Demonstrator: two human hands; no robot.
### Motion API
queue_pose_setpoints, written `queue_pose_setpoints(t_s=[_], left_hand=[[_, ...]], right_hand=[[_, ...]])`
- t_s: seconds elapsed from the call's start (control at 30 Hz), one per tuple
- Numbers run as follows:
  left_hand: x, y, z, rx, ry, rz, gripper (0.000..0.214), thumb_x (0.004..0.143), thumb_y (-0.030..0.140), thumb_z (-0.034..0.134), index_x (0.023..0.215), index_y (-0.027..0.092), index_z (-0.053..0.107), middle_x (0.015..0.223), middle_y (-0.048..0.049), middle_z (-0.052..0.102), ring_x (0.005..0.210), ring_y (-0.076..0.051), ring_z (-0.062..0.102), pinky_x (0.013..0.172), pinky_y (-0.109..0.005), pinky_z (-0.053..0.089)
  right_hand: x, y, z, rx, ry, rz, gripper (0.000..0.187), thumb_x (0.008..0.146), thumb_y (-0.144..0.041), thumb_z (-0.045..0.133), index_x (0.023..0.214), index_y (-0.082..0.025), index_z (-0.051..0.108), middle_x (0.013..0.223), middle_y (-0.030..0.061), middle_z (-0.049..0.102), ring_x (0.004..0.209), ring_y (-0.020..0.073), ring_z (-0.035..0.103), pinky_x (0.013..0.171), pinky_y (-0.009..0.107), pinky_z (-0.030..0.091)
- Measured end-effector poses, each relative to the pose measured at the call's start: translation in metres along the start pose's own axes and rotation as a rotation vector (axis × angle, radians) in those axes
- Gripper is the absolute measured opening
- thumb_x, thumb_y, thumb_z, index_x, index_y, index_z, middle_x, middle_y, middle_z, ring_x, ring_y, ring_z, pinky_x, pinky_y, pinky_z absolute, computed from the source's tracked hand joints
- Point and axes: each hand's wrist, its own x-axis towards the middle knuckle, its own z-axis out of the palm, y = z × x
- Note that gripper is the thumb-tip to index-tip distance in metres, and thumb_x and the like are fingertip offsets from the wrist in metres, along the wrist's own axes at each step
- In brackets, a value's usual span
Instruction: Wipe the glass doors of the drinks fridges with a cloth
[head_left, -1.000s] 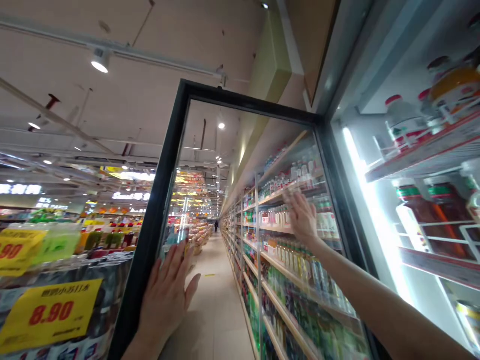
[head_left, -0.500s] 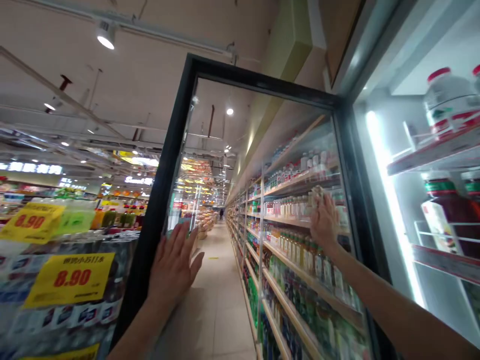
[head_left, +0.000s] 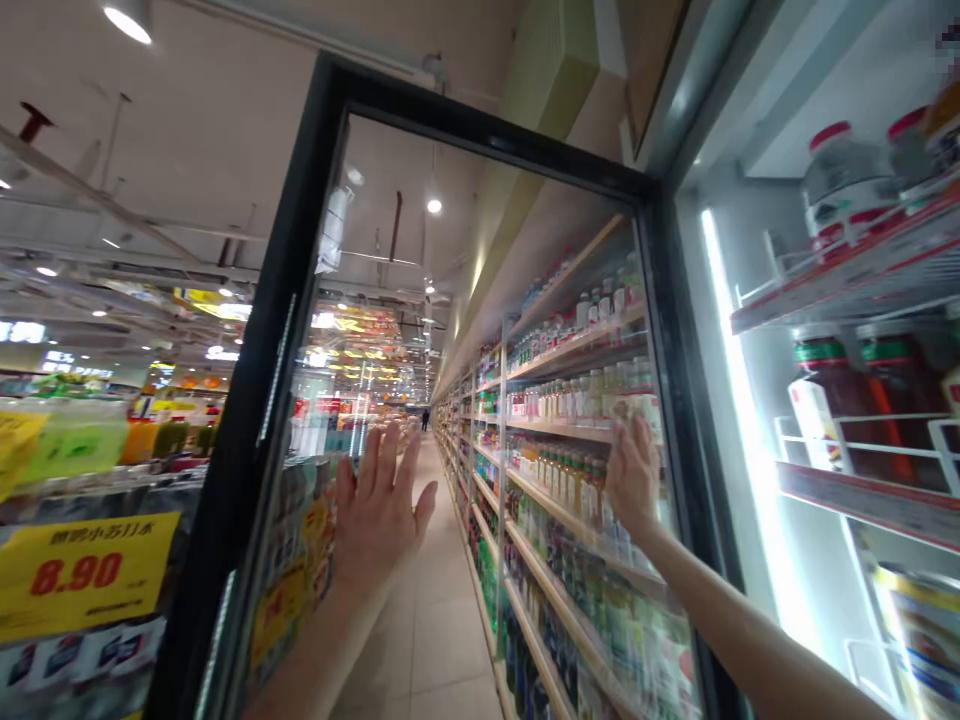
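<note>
Glass door [head_left: 472,330] of the cooler stands open ahead of me, the dark left upright [head_left: 251,330] of its frame at left, the right upright [head_left: 679,380] beside the lit cooler interior at right. Long axis runs roughly upright; from my remote view it leans, top to the right.

Key relation: the pane lies directly forward of both sets of fingertips, on their far side. Left hand [head_left: 379,515] is the nearer to the left upright, but sits inside it, over the glass. Right hand [head_left: 634,475] is close to the right upright, also inside the frame.

Left fingers: released, straight and spread, thumb out to the right, gripping nothing I can see. Palm contact with the glass: cannot tell. Right fingers: look extended and point up; a pale blurred patch shows at the tips, and I cannot tell whether something is held there.

Surroundings: stocked shelves [head_left: 555,470] show through the pane, yellow price sign [head_left: 86,575] near left, dark bottles [head_left: 892,410] right.
</note>
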Motion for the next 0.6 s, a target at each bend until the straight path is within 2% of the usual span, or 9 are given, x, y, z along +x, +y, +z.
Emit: queue_pose_setpoints(t_s=[0.07,0.13,0.17,0.27,0.3,0.33,0.47,0.5,0.6], left_hand=[[0.001,-0.001,0.001,-0.019,-0.003,-0.005,0.061,0.088,0.034,0.045,0.143,0.024,0.021,0.147,-0.0110,0.027,0.137,-0.028,0.021,0.110,-0.054,0.013],[0.000,-0.002,0.003,-0.023,-0.002,-0.006,0.061,0.088,0.033,0.045,0.143,0.023,0.021,0.148,-0.0114,0.026,0.137,-0.028,0.021,0.110,-0.054,0.013],[-0.003,-0.001,0.003,-0.017,0.004,0.002,0.061,0.088,0.033,0.045,0.143,0.023,0.021,0.148,-0.0117,0.026,0.137,-0.028,0.021,0.110,-0.054,0.014],[-0.023,0.003,0.003,-0.009,-0.015,0.083,0.062,0.087,0.030,0.046,0.143,0.022,0.021,0.147,-0.0118,0.028,0.138,-0.027,0.021,0.111,-0.051,0.014],[-0.032,0.005,0.002,-0.013,-0.030,0.123,0.062,0.087,0.030,0.047,0.143,0.022,0.022,0.147,-0.0114,0.029,0.138,-0.026,0.020,0.112,-0.050,0.014],[-0.042,0.008,0.002,-0.018,-0.047,0.155,0.062,0.086,0.030,0.047,0.142,0.022,0.023,0.146,-0.0110,0.030,0.138,-0.026,0.020,0.112,-0.049,0.013],[-0.064,0.014,0.000,-0.012,-0.081,0.186,0.061,0.084,0.029,0.050,0.141,0.021,0.029,0.144,-0.0104,0.034,0.138,-0.026,0.021,0.113,-0.049,0.011],[-0.066,0.015,-0.001,-0.012,-0.081,0.186,0.061,0.084,0.029,0.050,0.140,0.021,0.030,0.144,-0.0105,0.035,0.138,-0.026,0.021,0.113,-0.049,0.011],[-0.063,0.014,-0.001,-0.014,-0.073,0.184,0.060,0.083,0.029,0.050,0.140,0.021,0.031,0.144,-0.0108,0.035,0.138,-0.026,0.021,0.113,-0.049,0.012]], right_hand=[[-0.018,-0.020,0.001,0.066,-0.145,-0.289,0.047,0.087,-0.020,0.037,0.133,-0.025,0.044,0.144,0.0069,0.038,0.137,0.0229,0.026,0.108,0.049,0.031],[-0.025,-0.027,0.000,0.082,-0.203,-0.408,0.049,0.086,-0.020,0.038,0.134,-0.028,0.041,0.144,0.0057,0.038,0.137,0.0225,0.027,0.108,0.050,0.030],[-0.024,-0.026,0.000,0.061,-0.171,-0.351,0.049,0.086,-0.020,0.037,0.135,-0.028,0.041,0.143,0.0066,0.038,0.136,0.0230,0.028,0.107,0.051,0.030],[-0.017,-0.013,-0.002,-0.036,0.018,0.007,0.049,0.088,-0.022,0.032,0.136,-0.021,0.040,0.144,0.0124,0.036,0.136,0.0263,0.027,0.105,0.055,0.031],[-0.017,-0.010,-0.003,-0.048,0.041,0.053,0.049,0.088,-0.022,0.032,0.137,-0.020,0.039,0.144,0.0134,0.035,0.137,0.0271,0.026,0.105,0.056,0.031],[-0.020,-0.008,-0.004,-0.044,0.024,0.030,0.050,0.088,-0.022,0.032,0.137,-0.020,0.038,0.145,0.0133,0.033,0.137,0.0273,0.026,0.105,0.056,0.031],[-0.045,0.000,-0.012,0.021,-0.194,-0.309,0.052,0.087,-0.020,0.038,0.138,-0.028,0.035,0.145,0.0074,0.035,0.136,0.0252,0.028,0.106,0.052,0.032],[-0.050,0.006,-0.014,0.000,-0.179,-0.291,0.052,0.087,-0.020,0.038,0.138,-0.028,0.035,0.144,0.0078,0.036,0.136,0.0257,0.029,0.105,0.052,0.033],[-0.063,0.021,-0.018,-0.110,0.033,-0.004,0.052,0.088,-0.023,0.035,0.139,-0.021,0.034,0.144,0.0145,0.035,0.135,0.0303,0.029,0.102,0.058,0.034]])
